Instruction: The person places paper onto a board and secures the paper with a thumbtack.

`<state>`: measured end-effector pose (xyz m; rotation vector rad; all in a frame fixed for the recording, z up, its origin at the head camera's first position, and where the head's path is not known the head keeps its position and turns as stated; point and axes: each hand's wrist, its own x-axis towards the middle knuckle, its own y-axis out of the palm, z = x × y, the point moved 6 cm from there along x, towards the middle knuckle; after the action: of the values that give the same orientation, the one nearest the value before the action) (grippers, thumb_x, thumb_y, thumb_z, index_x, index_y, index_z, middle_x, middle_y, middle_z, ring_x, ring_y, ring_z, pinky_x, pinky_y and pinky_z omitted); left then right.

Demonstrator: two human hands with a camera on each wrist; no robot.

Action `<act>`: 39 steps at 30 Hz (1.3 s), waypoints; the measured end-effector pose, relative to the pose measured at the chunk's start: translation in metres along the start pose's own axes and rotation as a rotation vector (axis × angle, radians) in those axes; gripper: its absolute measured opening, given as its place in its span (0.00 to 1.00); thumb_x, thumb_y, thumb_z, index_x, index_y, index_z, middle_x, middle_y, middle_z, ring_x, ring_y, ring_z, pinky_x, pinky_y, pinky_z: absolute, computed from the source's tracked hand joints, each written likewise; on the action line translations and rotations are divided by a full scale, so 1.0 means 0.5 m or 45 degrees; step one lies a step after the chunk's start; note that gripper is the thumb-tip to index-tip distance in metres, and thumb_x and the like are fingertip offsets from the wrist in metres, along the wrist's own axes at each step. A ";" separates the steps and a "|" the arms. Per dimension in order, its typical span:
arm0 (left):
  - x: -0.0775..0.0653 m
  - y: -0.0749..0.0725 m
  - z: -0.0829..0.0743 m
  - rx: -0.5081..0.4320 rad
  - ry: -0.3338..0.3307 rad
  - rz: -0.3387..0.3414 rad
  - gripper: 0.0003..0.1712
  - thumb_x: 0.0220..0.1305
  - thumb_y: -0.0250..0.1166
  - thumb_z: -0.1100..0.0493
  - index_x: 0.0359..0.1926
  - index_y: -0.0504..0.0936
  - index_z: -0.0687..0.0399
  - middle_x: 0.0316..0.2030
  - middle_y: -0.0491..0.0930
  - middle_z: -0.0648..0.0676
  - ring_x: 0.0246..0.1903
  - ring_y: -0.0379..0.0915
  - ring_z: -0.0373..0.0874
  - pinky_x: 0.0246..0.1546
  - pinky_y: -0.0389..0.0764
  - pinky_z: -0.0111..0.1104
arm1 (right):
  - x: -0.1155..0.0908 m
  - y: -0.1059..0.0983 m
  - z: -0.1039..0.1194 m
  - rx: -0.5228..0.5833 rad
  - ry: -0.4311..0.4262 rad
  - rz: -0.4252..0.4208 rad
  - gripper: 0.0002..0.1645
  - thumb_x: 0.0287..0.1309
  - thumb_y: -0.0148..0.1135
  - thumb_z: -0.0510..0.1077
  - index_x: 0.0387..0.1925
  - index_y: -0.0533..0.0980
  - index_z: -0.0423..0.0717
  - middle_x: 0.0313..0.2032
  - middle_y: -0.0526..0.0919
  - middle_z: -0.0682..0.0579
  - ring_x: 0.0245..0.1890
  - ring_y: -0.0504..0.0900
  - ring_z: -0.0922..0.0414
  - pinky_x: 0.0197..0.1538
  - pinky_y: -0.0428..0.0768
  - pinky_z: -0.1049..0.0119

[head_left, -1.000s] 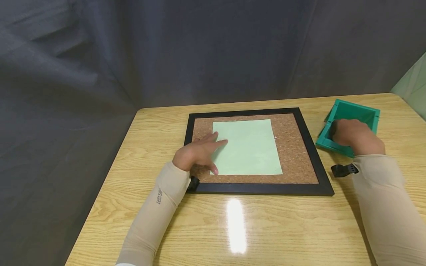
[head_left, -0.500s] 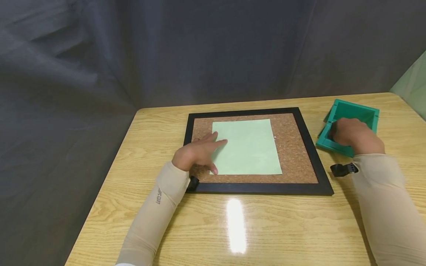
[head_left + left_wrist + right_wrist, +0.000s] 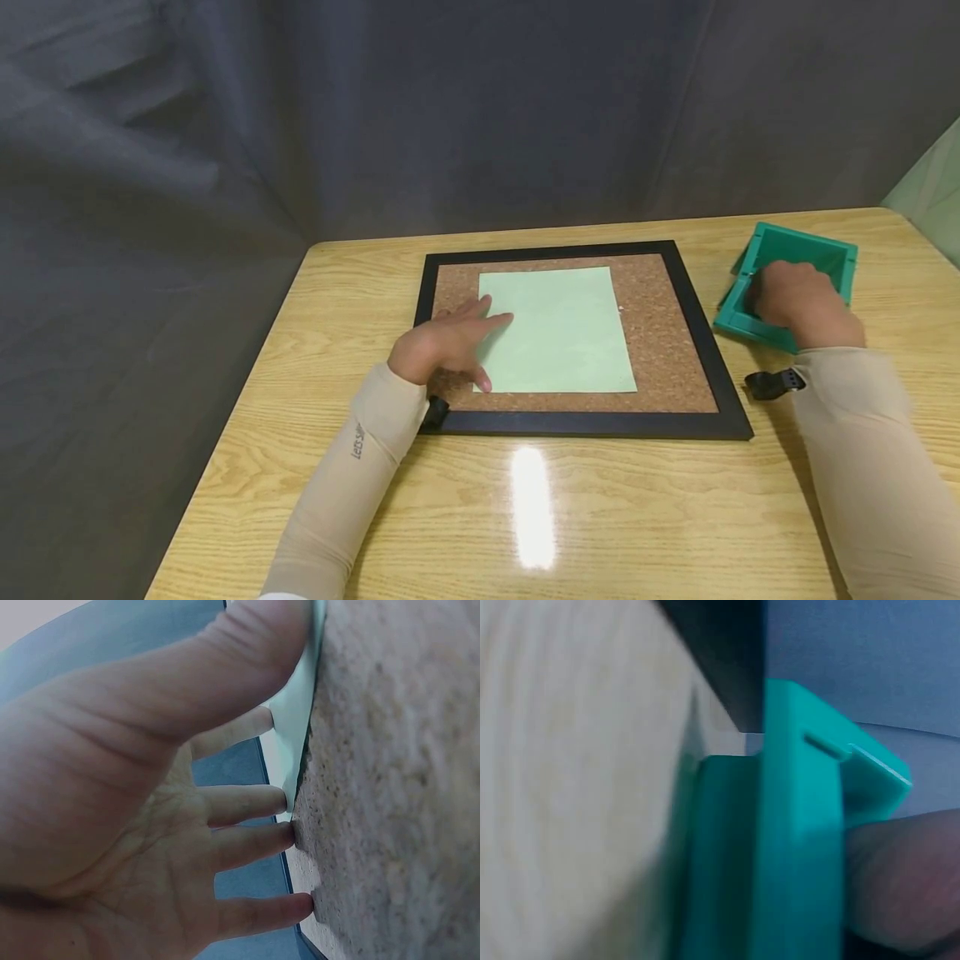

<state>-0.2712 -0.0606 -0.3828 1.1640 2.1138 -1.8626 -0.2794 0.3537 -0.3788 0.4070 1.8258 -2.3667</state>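
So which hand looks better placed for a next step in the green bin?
Probably the right: the right hand is down inside the green bin, though its fingertips are hidden. The left hand is farther off, spread at the left edge of the pale green paper on the cork board.

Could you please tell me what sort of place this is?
Probably a screened-off workspace, perhaps indoors: a dark cloth hangs behind the wooden table, which bears a framed corkboard and a green bin.
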 end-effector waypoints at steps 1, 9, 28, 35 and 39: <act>0.000 0.000 0.000 0.002 -0.001 0.000 0.67 0.47 0.76 0.43 0.80 0.42 0.31 0.80 0.25 0.51 0.79 0.19 0.49 0.78 0.39 0.54 | 0.002 0.000 -0.002 0.005 -0.003 -0.042 0.14 0.63 0.42 0.35 0.26 0.70 0.31 0.25 0.71 0.35 0.26 0.69 0.43 0.28 0.70 0.54; 0.001 -0.001 0.000 0.001 -0.007 -0.004 0.67 0.47 0.77 0.44 0.80 0.42 0.31 0.80 0.26 0.51 0.79 0.19 0.49 0.78 0.38 0.55 | 0.008 -0.007 0.000 0.010 0.018 -0.208 0.12 0.62 0.45 0.38 0.26 0.67 0.33 0.25 0.71 0.33 0.25 0.69 0.41 0.25 0.69 0.52; 0.004 -0.001 -0.001 0.020 -0.005 -0.003 0.67 0.47 0.76 0.43 0.80 0.42 0.31 0.80 0.25 0.51 0.79 0.19 0.49 0.78 0.38 0.54 | -0.060 -0.091 0.097 -0.060 -0.196 -0.306 0.16 0.65 0.44 0.44 0.22 0.68 0.46 0.18 0.65 0.53 0.21 0.63 0.53 0.24 0.59 0.60; 0.001 -0.003 -0.002 0.006 -0.009 -0.001 0.67 0.47 0.77 0.43 0.79 0.42 0.31 0.80 0.26 0.51 0.79 0.19 0.49 0.78 0.38 0.55 | -0.052 -0.060 0.151 -0.113 -0.386 -0.037 0.11 0.70 0.51 0.45 0.43 0.73 0.41 0.39 0.81 0.43 0.31 0.75 0.51 0.33 0.73 0.55; 0.000 -0.004 -0.004 -0.007 -0.002 -0.005 0.67 0.47 0.77 0.44 0.80 0.43 0.31 0.80 0.26 0.51 0.79 0.20 0.49 0.78 0.38 0.55 | -0.048 -0.029 0.174 -0.128 -0.505 0.023 0.05 0.70 0.56 0.42 0.40 0.74 0.43 0.41 0.83 0.45 0.30 0.75 0.55 0.34 0.74 0.58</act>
<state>-0.2717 -0.0588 -0.3810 1.1569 2.1210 -1.8573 -0.2722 0.2721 -0.3381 -0.0557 1.7308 -2.1381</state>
